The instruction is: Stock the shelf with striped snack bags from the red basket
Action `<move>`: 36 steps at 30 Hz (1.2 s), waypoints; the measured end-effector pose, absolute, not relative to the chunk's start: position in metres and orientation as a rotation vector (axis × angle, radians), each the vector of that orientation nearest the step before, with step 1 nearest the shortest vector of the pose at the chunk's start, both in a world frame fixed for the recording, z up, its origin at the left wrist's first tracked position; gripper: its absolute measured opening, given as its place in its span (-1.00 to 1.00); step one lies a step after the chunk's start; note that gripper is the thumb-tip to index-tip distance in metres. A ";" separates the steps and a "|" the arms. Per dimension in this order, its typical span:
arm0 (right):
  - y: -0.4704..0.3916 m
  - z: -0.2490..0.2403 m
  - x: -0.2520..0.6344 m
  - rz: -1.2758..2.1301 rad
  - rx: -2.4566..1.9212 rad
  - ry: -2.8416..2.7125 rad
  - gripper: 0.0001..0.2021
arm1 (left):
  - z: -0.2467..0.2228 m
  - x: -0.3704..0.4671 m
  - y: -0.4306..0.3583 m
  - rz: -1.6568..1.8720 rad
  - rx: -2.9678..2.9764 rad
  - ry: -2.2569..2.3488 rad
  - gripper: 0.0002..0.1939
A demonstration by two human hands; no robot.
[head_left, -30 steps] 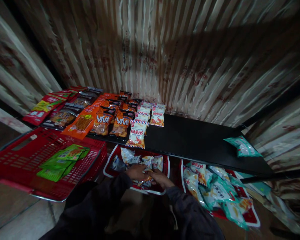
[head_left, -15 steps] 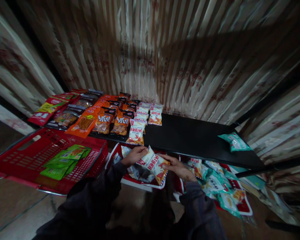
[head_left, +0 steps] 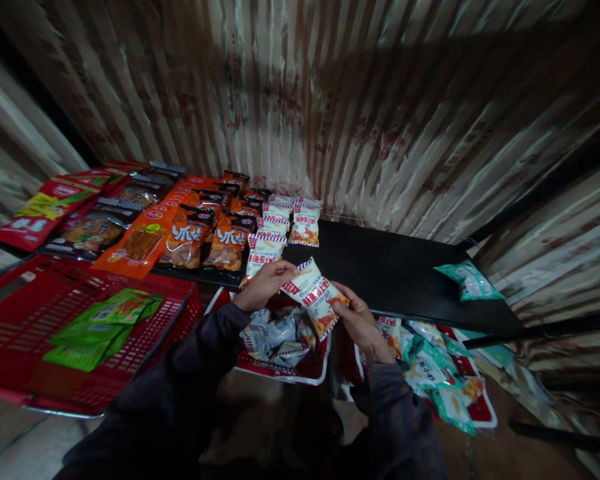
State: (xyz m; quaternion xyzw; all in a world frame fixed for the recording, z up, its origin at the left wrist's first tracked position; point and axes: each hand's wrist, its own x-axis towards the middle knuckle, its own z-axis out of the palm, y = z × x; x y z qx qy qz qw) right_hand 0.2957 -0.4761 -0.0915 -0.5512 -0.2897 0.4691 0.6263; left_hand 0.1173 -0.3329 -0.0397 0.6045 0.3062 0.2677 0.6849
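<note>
1. Curtain (head_left: 300,127) fills your view at 12 o'clock; clock positions are taken from the bag in your hands.
2. Black shelf (head_left: 395,267) runs from 10 to 3 o'clock before you.
3. Three red baskets: the left basket (head_left: 7,333), the biggest, at 9 o'clock; the right basket (head_left: 490,419) at 4, with overlapping teal bags (head_left: 427,363) and some white ones, too heaped to count; the middle basket (head_left: 315,370) at 7, with pale shiny bags (head_left: 280,333), also uncountable.
4. On the shelf toward 10 o'clock: at least two red packets (head_left: 40,210), at least two dark packets (head_left: 93,227), and orange packets (head_left: 140,243) overlapped past counting.
5. Green packets (head_left: 97,333), at least two, lie in the left basket.
6. Next along the shelf, at least five black-and-orange bags (head_left: 227,240), two in front.
7. Your two hands: your left hand (head_left: 267,285) grips the held bag's upper-left end, your right hand (head_left: 363,320) its lower-right side.
8. One white snack bag (head_left: 313,298) is in your grasp, tilted above the middle basket, just before the shelf: red lettering, orange food picture, striped crimped ends.
9. At least four matching bags (head_left: 305,223) stand between 10 and 12; one teal bag (head_left: 473,281) lies at 3.
</note>
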 end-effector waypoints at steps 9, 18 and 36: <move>-0.465 -0.082 0.299 0.996 -1.195 -0.546 -0.39 | -0.031 0.119 -0.338 0.722 1.275 0.706 -0.59; -0.446 -0.080 0.294 1.079 -1.049 -0.503 -0.64 | -0.024 0.120 -0.335 0.938 1.087 0.736 -0.59; -0.479 -0.089 0.279 1.210 -1.064 -0.680 -0.63 | -0.023 0.137 -0.372 0.711 1.090 0.516 -0.53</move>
